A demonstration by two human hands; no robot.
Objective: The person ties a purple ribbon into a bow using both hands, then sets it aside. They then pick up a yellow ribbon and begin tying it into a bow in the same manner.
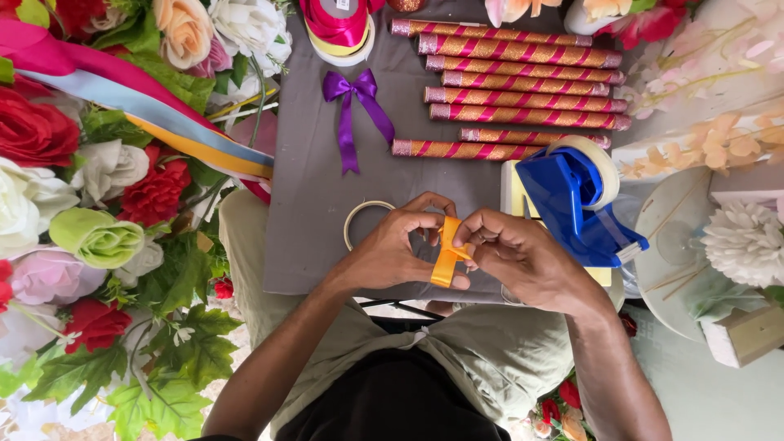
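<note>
My left hand (392, 249) and my right hand (514, 253) meet over the near edge of a grey board (306, 204). Both pinch a short strip of orange ribbon (447, 257), folded into a loop between the fingers. Just behind my left hand lies a thin pale ring (357, 214), like a tape roll. A finished purple ribbon bow (353, 102) rests further back on the board. A blue tape dispenser (572, 200) with a white roll stands right beside my right hand.
Several pink-and-gold striped sticks (523, 82) lie in a row at the back. Ribbon spools (336, 24) sit at the top. Artificial flowers and leaves (98, 188) crowd the left side, with long ribbons (139, 106) draped across. Pale flowers and a round tray (678, 245) are at right.
</note>
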